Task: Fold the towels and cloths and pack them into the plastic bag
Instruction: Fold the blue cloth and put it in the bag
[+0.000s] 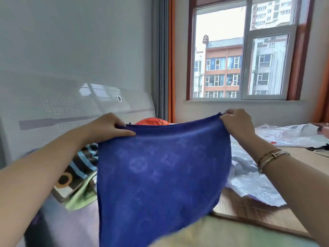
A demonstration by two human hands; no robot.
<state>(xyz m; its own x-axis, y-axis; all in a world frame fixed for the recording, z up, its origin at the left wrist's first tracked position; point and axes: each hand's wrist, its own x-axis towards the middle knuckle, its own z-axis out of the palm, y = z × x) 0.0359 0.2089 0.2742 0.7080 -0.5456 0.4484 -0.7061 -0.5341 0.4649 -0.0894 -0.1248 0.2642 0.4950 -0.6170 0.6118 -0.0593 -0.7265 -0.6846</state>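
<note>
A blue patterned cloth [160, 166] hangs spread in front of me, held up by its top edge. My left hand [110, 125] pinches the top left corner and my right hand [236, 122] pinches the top right corner. Behind the cloth on the left lies a striped brown, blue and green towel [78, 172]. An orange cloth [151, 121] peeks over the blue cloth's top edge. A clear plastic bag [252, 182] lies flat on the surface to the right, partly hidden by the blue cloth.
A second white plastic bag [288, 134] lies further right on the wooden surface [302, 157]. A white headboard [71, 107] and grey wall stand at the left. A window [243, 50] with curtains is behind.
</note>
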